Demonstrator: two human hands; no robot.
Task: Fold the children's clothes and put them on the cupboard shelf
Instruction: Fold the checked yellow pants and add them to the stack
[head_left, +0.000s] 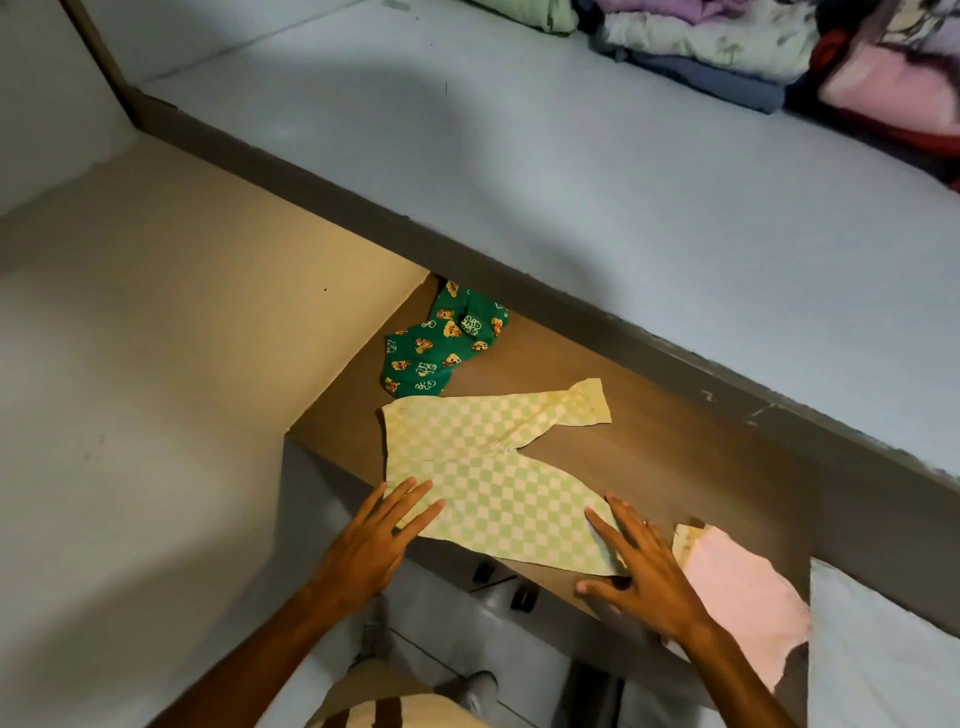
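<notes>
Both my hands pressed flat on the checked trousers on the lower shelf

My left hand lies with fingers spread and released on the waist end of the trousers, and my right hand lies flat the same way on the end of the near leg, gripping nothing; the trousers are spread on the brown shelf, their far leg angled away toward the upper shelf, a crumpled green print garment just beyond them at the back corner, a pink cloth beside my right wrist hanging over the front edge, and folded clothes stacked on the pale upper shelf above
</notes>
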